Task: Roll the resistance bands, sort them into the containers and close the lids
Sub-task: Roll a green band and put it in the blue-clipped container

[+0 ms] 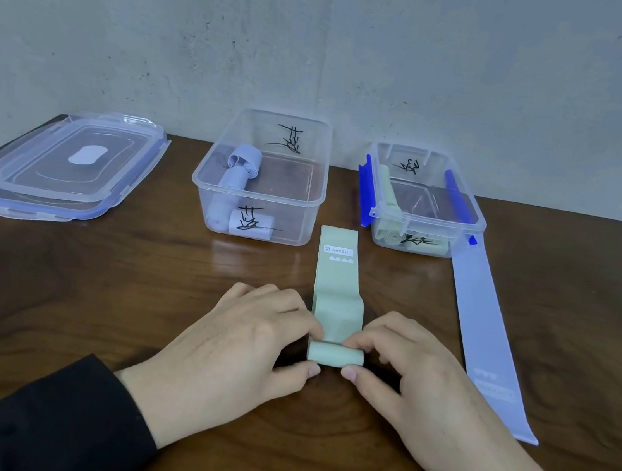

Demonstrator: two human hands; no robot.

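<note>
Both hands, left hand and right hand, pinch the green band.

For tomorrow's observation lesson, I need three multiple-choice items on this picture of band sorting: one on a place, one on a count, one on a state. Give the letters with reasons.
1. Where does the flat blue band lie?
A. in a container
B. on the table, right of the green band
C. on the lids

2. How many lids are stacked at the left?
A. one
B. two
C. four

3. What state is the green band in?
A. fully rolled
B. wholly flat
C. partly rolled

Answers:
1 B: it stretches along the wood by the right container.
2 B: two rims show, one above the other.
3 C: the left hand and right hand pinch a roll at its near end; the rest lies unrolled.
</note>
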